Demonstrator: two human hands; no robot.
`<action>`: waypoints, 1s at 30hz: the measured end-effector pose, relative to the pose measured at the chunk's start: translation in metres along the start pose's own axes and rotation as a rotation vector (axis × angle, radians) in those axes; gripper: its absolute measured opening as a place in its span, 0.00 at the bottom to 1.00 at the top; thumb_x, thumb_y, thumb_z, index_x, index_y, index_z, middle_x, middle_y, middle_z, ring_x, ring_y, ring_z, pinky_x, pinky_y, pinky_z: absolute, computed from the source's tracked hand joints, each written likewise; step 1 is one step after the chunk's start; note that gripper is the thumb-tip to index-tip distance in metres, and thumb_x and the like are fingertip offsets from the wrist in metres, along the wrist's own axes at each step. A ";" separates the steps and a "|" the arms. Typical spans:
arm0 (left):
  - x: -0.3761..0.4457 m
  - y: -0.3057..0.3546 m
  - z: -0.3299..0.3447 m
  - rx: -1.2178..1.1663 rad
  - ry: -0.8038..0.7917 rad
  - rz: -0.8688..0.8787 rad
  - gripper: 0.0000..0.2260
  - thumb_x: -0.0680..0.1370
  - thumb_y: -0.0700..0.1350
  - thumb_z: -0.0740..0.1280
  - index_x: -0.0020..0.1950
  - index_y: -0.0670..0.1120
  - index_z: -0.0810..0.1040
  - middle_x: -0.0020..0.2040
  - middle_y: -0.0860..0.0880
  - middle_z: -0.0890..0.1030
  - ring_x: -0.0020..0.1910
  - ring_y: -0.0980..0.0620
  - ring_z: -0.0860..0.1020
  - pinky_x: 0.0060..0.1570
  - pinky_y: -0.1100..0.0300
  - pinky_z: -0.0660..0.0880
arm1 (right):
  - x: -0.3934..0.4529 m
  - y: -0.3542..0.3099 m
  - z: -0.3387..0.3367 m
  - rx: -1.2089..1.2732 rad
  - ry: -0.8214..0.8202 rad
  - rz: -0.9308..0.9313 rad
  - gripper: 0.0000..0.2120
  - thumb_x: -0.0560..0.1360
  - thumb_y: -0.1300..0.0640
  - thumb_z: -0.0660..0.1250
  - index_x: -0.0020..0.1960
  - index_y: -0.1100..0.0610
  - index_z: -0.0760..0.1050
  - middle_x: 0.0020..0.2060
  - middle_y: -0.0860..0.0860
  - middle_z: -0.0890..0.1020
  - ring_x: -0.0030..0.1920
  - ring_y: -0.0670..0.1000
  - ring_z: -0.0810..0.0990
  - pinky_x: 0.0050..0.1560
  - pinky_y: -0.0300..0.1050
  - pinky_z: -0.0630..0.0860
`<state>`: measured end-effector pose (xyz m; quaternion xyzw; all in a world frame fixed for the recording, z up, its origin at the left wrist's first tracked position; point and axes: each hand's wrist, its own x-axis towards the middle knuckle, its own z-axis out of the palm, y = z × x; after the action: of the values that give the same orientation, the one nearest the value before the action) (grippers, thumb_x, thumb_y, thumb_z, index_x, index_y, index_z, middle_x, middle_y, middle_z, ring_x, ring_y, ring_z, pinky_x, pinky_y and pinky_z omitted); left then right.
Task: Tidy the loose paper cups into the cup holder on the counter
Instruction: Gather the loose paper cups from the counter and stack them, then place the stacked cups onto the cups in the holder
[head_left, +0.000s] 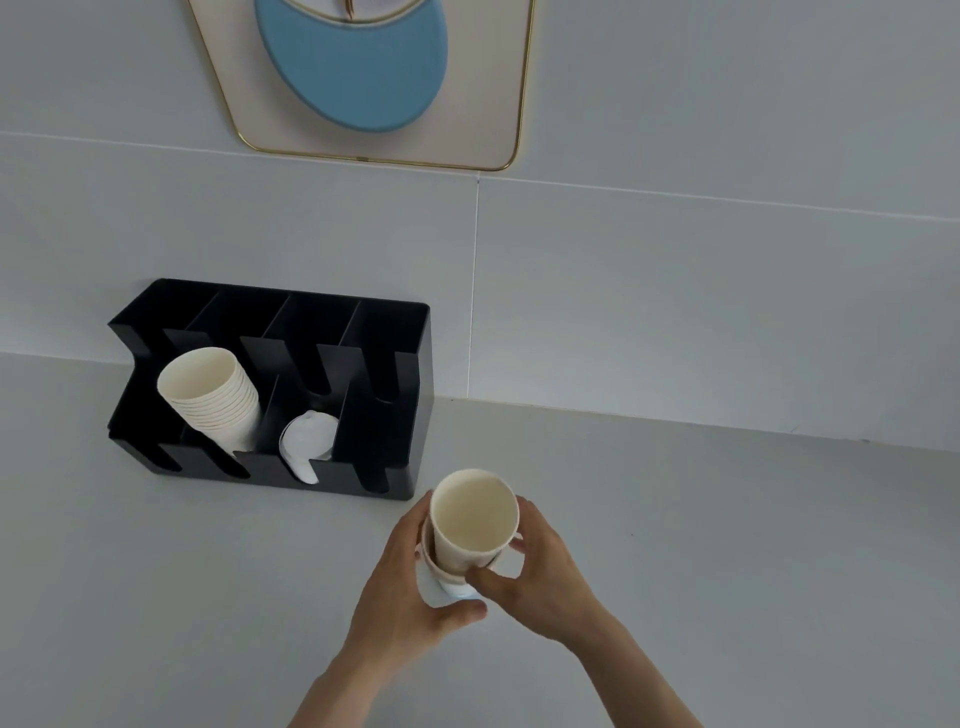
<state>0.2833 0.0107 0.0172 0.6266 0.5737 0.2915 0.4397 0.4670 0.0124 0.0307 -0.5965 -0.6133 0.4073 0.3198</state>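
Item 1, far left: cup holder (410, 395), black, slotted, sitting on the counter (727, 519) against the wall. It is holding a nested stack of cups (208, 395), cream paper, lying tilted in the left compartment with the mouths facing outward. Just right of that stack, a white lid-like piece (306, 441) is resting in the next slot; its exact nature is unclear. The 2 compartments further right are appearing vacant as far as the view shows.

Item 2, centre: left hand (410, 587), wrapping around the lower outer cup of a small nest.

Item 3: loose paper cups (472, 519), at least 2, one being seated inside the other, mouth up, held above the counter just right of the holder and apart from it.

Item 4, right: right hand (540, 577), pinching the inner cup by its wall with thumb and fingers.

Handling note: the nesting is looking partly done. The step is likely going best with the inner cup kept coaxial and pressed down gently, squeezing lightly so the thin wall is not buckling, before the nest is being slid rim-outward onto the existing stack.

Markings: no brand, label or writing is showing on cups or holder. A framed wall piece (498, 130) with a blue disc is hanging above; no legible text.
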 end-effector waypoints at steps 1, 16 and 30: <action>-0.002 -0.002 -0.003 -0.004 -0.015 -0.009 0.52 0.57 0.59 0.81 0.74 0.64 0.57 0.70 0.64 0.69 0.68 0.61 0.71 0.63 0.63 0.71 | -0.002 0.002 -0.003 0.008 -0.027 0.016 0.40 0.68 0.48 0.78 0.74 0.40 0.62 0.67 0.39 0.72 0.66 0.41 0.73 0.64 0.43 0.74; 0.008 0.015 -0.030 -0.287 0.023 -0.394 0.10 0.79 0.47 0.67 0.59 0.49 0.81 0.53 0.46 0.84 0.47 0.52 0.84 0.49 0.55 0.81 | 0.004 -0.006 -0.016 0.262 0.012 0.406 0.18 0.75 0.50 0.71 0.64 0.53 0.79 0.54 0.48 0.84 0.47 0.49 0.86 0.52 0.48 0.84; 0.006 0.019 -0.033 -0.450 0.044 -0.517 0.07 0.78 0.42 0.70 0.52 0.42 0.84 0.48 0.41 0.86 0.44 0.43 0.86 0.46 0.55 0.83 | 0.007 -0.011 -0.016 0.350 0.047 0.546 0.07 0.74 0.62 0.72 0.51 0.62 0.84 0.46 0.61 0.87 0.43 0.55 0.87 0.44 0.44 0.85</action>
<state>0.2647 0.0245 0.0473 0.3414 0.6441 0.3031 0.6138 0.4754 0.0218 0.0477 -0.6842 -0.3439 0.5633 0.3105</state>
